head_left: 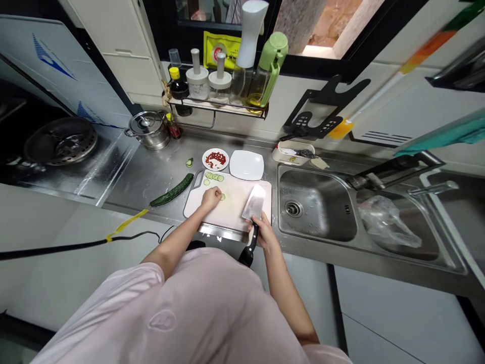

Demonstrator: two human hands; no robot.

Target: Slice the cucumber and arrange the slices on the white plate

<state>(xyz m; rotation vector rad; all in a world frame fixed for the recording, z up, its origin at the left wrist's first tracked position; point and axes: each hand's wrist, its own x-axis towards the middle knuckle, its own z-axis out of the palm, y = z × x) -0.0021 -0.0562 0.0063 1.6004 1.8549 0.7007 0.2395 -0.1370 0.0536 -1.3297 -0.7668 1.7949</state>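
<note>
My left hand (211,198) is closed over the white cutting board (235,202), its fingertips pinched at a cucumber slice (223,197). In my right hand (264,231) is the dark handle of a cleaver (254,201), whose broad blade lies over the board's right part. A short row of cucumber slices (214,176) rests at the board's upper left, with a single slice below it. Left of the board lies a long piece of cucumber (172,190), and a small cucumber end (189,162) sits above that.
Behind the board stand a small plate of chopped red pieces (215,160) and a white square plate (246,165). The sink (318,202) is to the right, a lidded steel pot (148,129) at the back left. Seasoning jars and bottles fill a wall rack (220,103).
</note>
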